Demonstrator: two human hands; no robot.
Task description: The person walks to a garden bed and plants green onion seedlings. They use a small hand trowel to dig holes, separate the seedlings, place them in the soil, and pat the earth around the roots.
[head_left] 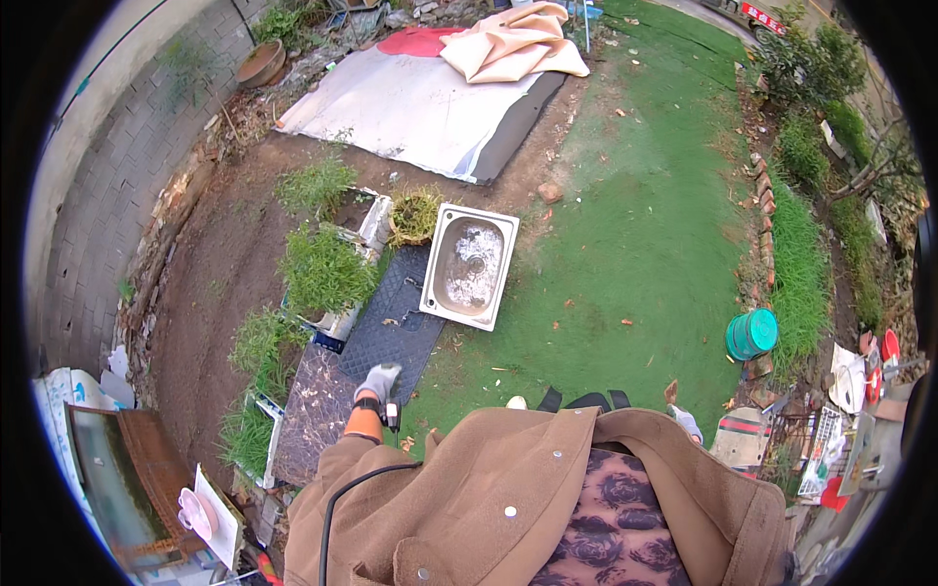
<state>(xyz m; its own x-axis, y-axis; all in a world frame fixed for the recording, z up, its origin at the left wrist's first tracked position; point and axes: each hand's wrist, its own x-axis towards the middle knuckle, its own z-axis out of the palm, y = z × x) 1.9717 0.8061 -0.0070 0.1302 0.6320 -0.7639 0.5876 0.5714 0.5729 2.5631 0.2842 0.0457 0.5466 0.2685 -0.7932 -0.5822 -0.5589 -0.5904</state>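
My left hand (379,381), in a pale grey glove with a dark strap at the wrist, hangs low over the near end of a dark quilted mat (391,337). Nothing shows in it, and its fingers look loosely stretched. Only part of my right hand (687,423) shows past the coat's edge, also in a pale glove; its fingers are hidden. Ahead of me a stainless steel sink (464,314) lies face up, partly on the mat's edge and partly on green turf. Whitish patches mark its basin. Neither hand touches it.
Leafy plants in a planter (327,273) line the mat's left side, with a potted plant (415,217) at the sink's far corner. A white sheet (391,107) covers ground farther off. To the right stand a teal bucket (751,335) and a brick edging (765,215).
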